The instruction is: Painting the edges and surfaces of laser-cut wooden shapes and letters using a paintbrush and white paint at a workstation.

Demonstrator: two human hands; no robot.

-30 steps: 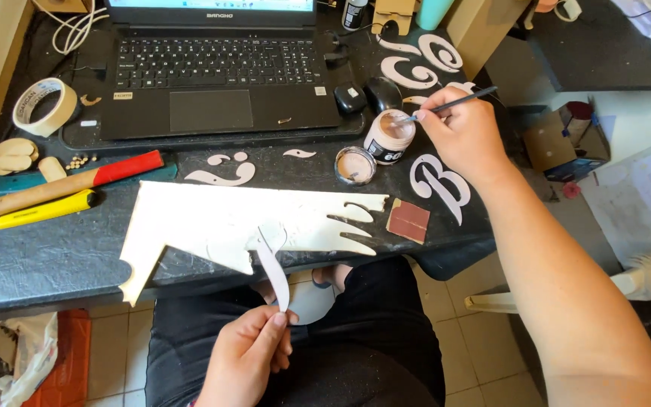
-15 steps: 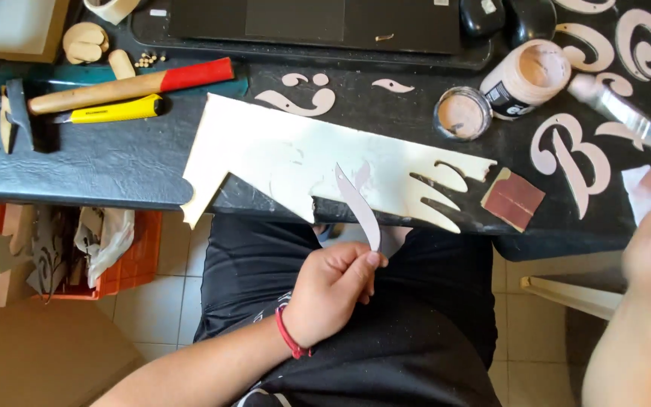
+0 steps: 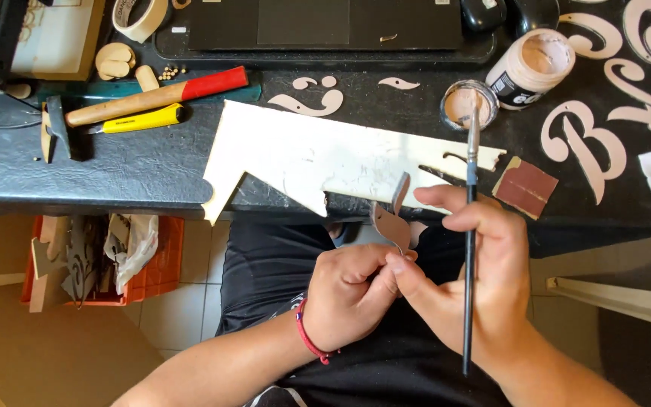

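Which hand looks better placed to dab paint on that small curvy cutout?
The right hand, probably: it holds the paintbrush, bristles near the open paint lid. The left hand is busy pinching the cutout.

One head-worn view looks steeply down, close over both hands, lap and the black table's (image 3: 114, 173) near edge.

Thin curvy cutout pc (image 3: 391, 218), grey-brown, pinched upright at frame centre, just below desk edge. Long dark paintbrush (image 3: 469, 249) runs near-vertical right of centre, bristle tip up toward the open paint lid.
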